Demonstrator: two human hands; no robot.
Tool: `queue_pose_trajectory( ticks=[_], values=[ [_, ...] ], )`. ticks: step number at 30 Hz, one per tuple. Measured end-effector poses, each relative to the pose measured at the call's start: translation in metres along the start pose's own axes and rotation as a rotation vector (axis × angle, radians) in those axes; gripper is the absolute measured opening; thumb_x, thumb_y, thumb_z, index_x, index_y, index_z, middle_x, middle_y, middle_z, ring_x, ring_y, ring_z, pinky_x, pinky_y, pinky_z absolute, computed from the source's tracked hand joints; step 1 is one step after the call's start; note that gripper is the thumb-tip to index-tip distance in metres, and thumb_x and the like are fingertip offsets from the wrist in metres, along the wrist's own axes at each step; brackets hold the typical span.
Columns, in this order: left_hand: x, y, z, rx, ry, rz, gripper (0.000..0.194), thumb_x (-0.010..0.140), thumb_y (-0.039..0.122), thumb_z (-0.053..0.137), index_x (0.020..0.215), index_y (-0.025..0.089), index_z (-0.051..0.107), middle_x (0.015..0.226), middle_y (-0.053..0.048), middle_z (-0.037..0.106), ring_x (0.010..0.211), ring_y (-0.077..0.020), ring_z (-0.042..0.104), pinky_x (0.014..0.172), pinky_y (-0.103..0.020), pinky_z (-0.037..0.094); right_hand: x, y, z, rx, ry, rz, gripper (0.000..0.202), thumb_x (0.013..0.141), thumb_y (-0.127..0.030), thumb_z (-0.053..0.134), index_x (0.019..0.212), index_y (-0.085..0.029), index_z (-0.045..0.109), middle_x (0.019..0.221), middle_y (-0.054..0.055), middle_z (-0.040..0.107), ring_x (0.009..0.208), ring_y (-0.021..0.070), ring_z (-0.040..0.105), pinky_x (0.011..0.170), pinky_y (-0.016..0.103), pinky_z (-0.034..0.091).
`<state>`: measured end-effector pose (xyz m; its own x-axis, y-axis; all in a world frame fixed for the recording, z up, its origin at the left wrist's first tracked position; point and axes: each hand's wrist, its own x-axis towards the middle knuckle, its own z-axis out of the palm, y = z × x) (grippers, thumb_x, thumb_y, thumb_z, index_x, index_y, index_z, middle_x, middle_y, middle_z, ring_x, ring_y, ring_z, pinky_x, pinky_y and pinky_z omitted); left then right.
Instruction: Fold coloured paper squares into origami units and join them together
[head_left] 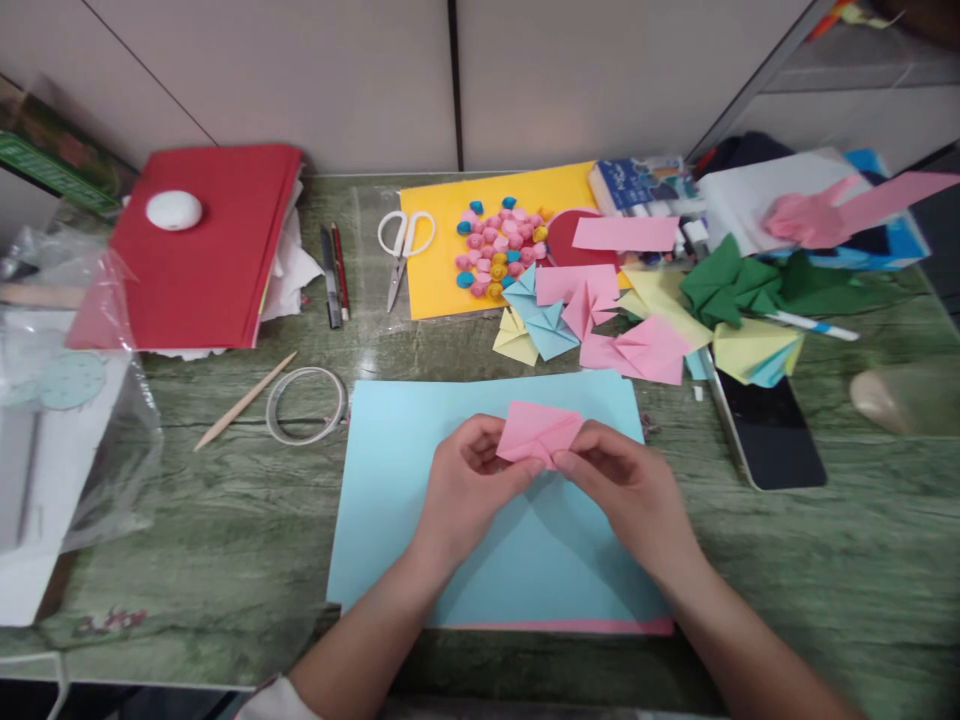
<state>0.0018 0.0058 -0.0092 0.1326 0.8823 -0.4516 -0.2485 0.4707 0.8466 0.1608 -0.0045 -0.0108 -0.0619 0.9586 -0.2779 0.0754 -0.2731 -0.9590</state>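
Between both hands, just above a stack of light blue paper (397, 500), is a small piece of folded pink paper (536, 425). My left hand (472, 475) pinches its left side, with the thumb at the lower edge. At the right side my right hand (619, 480) grips it between thumb and curled fingers. Creases run across the pink piece towards the two thumbs. Pink sheet shows under the front edge of the blue stack. Beyond the hands lie folded pink paper shapes (637, 350) and blue folded shapes (551, 330).
White-handled scissors (405, 240) and small rolled paper pieces (499, 245) lie on yellow paper (435, 290). A tape roll (306, 405) and a pointed wooden stick (247, 400) are at left, near a red folder (210, 270). A phone (772, 425) lies at right beside green folded paper (731, 280).
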Motion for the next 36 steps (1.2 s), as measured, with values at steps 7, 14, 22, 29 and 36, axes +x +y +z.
queue_pose_trajectory(
  ticks=[7,14,22,29,36],
  values=[
    [0.0018,-0.0026,-0.0005,-0.093,0.024,0.014,0.023,0.065,0.015,0.077,0.080,0.017,0.059,0.073,0.002,0.067,0.068,-0.0088,0.060,0.066,-0.020,0.047,-0.0007,0.0026,0.0010,-0.075,-0.035,0.015,0.011,0.079,-0.028,0.064,0.071,-0.021,0.062,0.070,-0.001,0.059,0.068,0.0145,0.053,0.065,0.028,0.042],
    [0.0016,-0.0027,-0.0035,-0.102,-0.046,-0.016,0.020,0.070,0.018,0.074,0.085,0.015,0.061,0.075,0.001,0.067,0.069,-0.0087,0.059,0.066,-0.020,0.045,-0.0010,0.0008,0.0031,-0.154,-0.050,-0.034,0.011,0.079,-0.027,0.063,0.070,-0.022,0.061,0.065,-0.002,0.056,0.072,0.0175,0.056,0.066,0.030,0.044],
    [0.0029,-0.0025,-0.0024,-0.049,0.028,-0.026,0.024,0.064,0.018,0.077,0.079,0.015,0.058,0.068,0.002,0.066,0.063,-0.0086,0.058,0.063,-0.021,0.046,-0.0014,0.0036,0.0016,-0.149,0.170,-0.196,0.017,0.077,-0.023,0.067,0.091,-0.026,0.057,0.082,-0.002,0.053,0.071,0.0139,0.052,0.066,0.030,0.044],
    [0.0020,-0.0003,-0.0001,0.031,0.078,-0.017,0.025,0.065,0.018,0.075,0.082,0.015,0.057,0.066,0.002,0.063,0.060,-0.0081,0.056,0.060,-0.020,0.044,-0.0008,0.0020,-0.0022,-0.348,0.238,-0.345,0.015,0.079,-0.018,0.065,0.091,-0.026,0.060,0.082,0.000,0.053,0.073,0.0143,0.053,0.069,0.033,0.043],
    [0.0009,0.0025,0.0024,0.138,0.103,0.002,0.022,0.065,0.018,0.073,0.081,0.015,0.057,0.069,0.000,0.063,0.063,-0.0101,0.056,0.062,-0.022,0.045,-0.0027,-0.0014,0.0011,-0.407,0.278,-0.414,0.013,0.077,-0.012,0.066,0.081,-0.022,0.058,0.077,-0.001,0.055,0.070,0.0140,0.053,0.066,0.032,0.044]
  ],
)
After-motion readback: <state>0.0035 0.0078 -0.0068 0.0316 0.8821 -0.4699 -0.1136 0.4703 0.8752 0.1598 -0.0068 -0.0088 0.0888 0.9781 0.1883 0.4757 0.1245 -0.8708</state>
